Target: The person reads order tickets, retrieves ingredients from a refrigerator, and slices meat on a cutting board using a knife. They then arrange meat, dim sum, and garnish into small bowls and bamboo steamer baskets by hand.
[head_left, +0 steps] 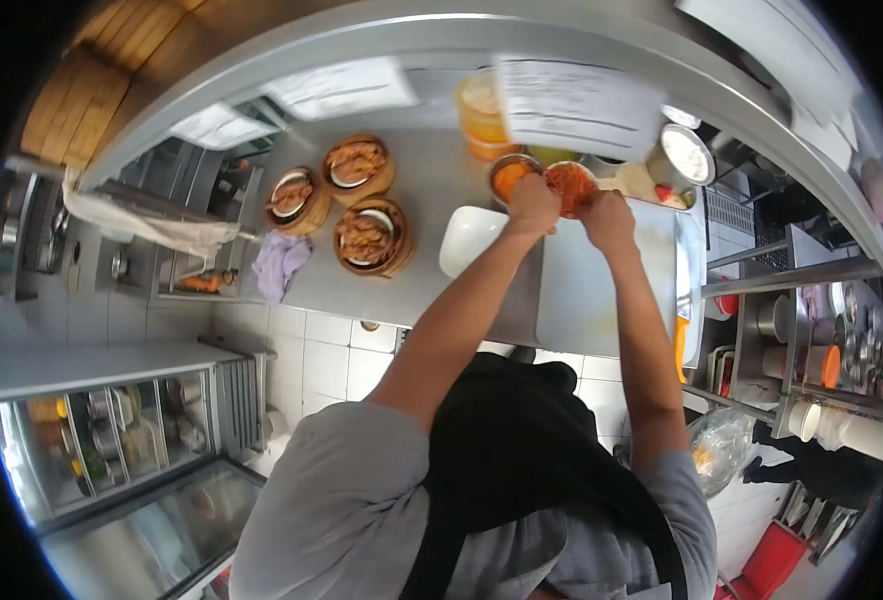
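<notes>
My left hand (535, 207) is closed at the front of a round bowl of orange food (510, 178), its fingers mostly turned away from me. Just to its right, my right hand (607, 219) is also closed, at the near edge of a container of red-orange food (570, 184). What either hand pinches is too small and covered to make out. Below and left of the hands sits a white square bowl (475, 240) on the steel counter. A pale cutting board (602, 290) lies under my right forearm.
Several bamboo steamers with brown meat, one at the front (370, 238), stand at the left beside a purple cloth (282, 264). A metal pot of white food (684, 156) is at the right. Paper sheets (582, 105) hang from the overhead shelf. An orange-handled knife (681, 345) lies by the board.
</notes>
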Demonstrator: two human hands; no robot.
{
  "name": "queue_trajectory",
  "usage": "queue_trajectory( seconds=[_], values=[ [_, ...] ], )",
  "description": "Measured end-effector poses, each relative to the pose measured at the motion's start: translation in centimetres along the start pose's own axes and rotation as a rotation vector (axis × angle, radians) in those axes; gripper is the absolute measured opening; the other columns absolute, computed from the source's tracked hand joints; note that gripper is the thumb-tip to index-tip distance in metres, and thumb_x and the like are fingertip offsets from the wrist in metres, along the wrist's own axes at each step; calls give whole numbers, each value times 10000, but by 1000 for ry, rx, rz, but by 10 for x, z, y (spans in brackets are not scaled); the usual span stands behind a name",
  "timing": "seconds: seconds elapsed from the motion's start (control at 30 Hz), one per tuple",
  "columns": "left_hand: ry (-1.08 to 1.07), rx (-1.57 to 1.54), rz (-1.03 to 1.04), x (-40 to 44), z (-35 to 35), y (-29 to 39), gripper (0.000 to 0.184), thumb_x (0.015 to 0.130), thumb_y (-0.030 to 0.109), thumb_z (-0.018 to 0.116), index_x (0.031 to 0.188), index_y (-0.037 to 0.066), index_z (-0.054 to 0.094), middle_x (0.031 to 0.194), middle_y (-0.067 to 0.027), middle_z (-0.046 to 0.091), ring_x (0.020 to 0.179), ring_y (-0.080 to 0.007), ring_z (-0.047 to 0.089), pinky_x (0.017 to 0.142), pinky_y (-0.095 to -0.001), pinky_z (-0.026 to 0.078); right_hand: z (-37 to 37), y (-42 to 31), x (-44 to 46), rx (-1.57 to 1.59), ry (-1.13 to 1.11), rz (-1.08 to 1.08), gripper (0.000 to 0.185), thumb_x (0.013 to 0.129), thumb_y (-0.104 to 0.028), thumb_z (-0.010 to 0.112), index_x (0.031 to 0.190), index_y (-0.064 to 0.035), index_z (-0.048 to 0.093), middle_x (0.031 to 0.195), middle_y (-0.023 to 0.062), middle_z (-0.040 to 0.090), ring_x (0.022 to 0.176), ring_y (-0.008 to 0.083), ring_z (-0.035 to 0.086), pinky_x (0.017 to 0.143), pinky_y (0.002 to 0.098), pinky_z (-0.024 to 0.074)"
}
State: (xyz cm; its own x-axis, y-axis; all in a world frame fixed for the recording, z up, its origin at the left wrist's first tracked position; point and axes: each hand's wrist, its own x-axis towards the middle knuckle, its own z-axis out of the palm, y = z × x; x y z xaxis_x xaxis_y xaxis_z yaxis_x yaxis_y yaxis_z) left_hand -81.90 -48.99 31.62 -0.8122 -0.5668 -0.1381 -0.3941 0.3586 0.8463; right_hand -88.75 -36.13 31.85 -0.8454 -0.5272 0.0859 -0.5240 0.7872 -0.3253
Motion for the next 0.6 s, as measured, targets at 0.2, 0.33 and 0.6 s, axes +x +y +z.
queue_trajectory(
  seconds=[0.2, 0.33, 0.6],
  values=[
    [56, -104, -137, -40, -145, -49, 297, 870, 135, 487, 832, -129, 618, 618, -240, 626, 506, -324, 658, 419, -360, 534, 24, -139, -11, 193, -99, -145, 303, 755, -304, 654, 881, -29, 677, 865, 188, 668, 849, 374, 635, 748, 453, 517],
    [221, -50, -209, -60, -221, -81, 292, 861, 133, 497, 776, -123, 607, 617, -240, 629, 494, -315, 651, 471, -376, 541, 58, -226, -12, 138, -99, -316, 273, 757, -266, 659, 918, -47, 686, 905, 176, 669, 992, 339, 588, 811, 421, 511],
    [321, -7, -142, -83, -321, -156, 295, 855, 122, 504, 698, -114, 588, 521, -213, 599, 457, -301, 636, 512, -380, 545, 57, -339, -36, 368, -174, -323, 207, 750, -199, 659, 884, -45, 695, 824, 176, 674, 885, 316, 625, 775, 385, 520]
  ],
)
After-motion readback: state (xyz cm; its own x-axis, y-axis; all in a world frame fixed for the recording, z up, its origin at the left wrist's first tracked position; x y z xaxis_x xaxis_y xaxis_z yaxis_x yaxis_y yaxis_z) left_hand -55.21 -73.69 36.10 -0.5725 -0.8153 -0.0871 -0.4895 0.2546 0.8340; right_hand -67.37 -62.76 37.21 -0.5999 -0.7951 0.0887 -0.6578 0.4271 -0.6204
